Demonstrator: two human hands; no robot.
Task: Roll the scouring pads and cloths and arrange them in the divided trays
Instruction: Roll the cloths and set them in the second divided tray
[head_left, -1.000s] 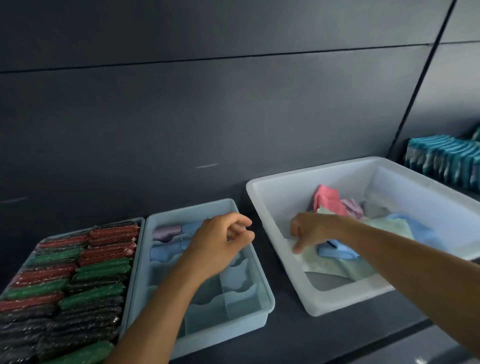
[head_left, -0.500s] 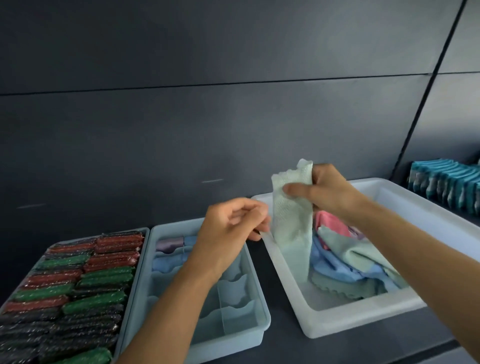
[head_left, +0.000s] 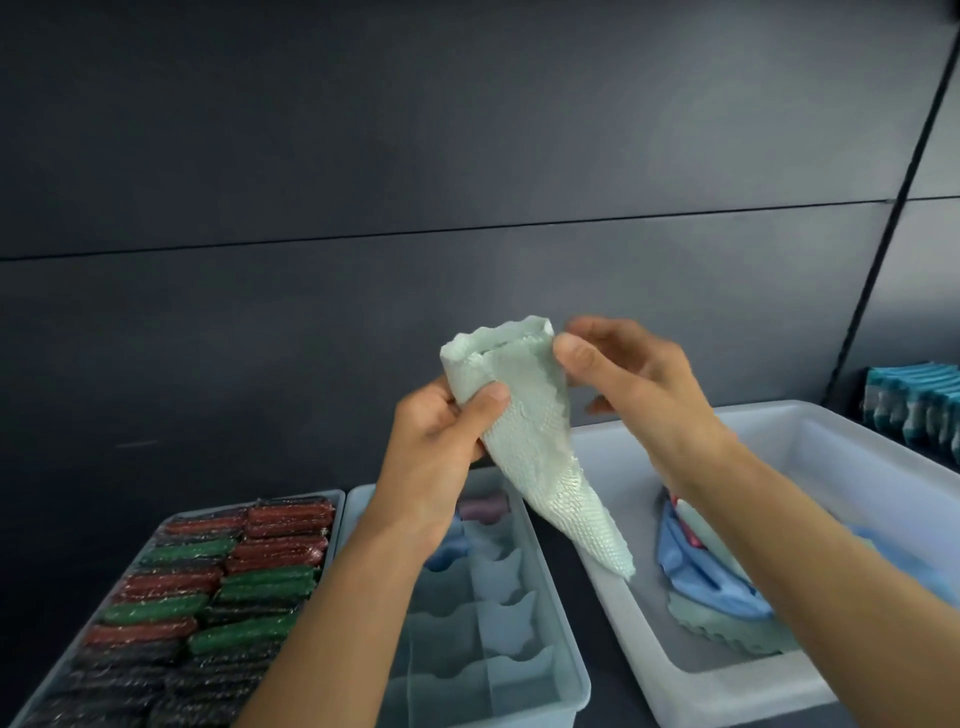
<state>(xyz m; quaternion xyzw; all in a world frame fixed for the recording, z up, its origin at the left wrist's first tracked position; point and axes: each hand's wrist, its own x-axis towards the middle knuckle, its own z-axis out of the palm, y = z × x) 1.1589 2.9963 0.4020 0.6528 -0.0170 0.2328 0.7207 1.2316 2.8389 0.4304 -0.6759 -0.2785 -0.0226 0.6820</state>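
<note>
Change: 1 s back the right hand (head_left: 634, 384) was down in the bin (head_left: 727, 691) and the left hand (head_left: 441, 447) hung over the tray (head_left: 569, 634). 0.5 s back 1 cloth (head_left: 524, 441) hung flat from the right hand. Now both hands are on it, raised in front of the wall, above the gap between tray and bin.

Grip: left thumb and fingers are wrapped round the cloth's upper part. Right thumb and forefinger seem to pinch the top rim, with the other fingers loosely curled and touching nothing.

Shape: the top edge is curled into an open tube, and the rest tapers down to 1 loose corner hanging over the bin's near-left corner. It is a cone, not yet a roll.

My reading: the pick is done and rolling has started. The tail must be wound in before it will fit a cell.

Materials:
- Cloth: pale mint, waffle or mesh weave, scalloped edge, limp.
- Tray: pale blue plastic with wavy dividers. A purple roll (head_left: 483, 506) and a blue roll (head_left: 449, 545) sit at the far end, and the near cells I can see hold nothing.
- Bin: white plastic, smooth, holding loose cloths (head_left: 701, 577) in blue, mint and pink.
- Pad tray (head_left: 335, 501): 2 columns of rolled pads (head_left: 208, 587) in red, green and black, coarse and glinting.
</note>
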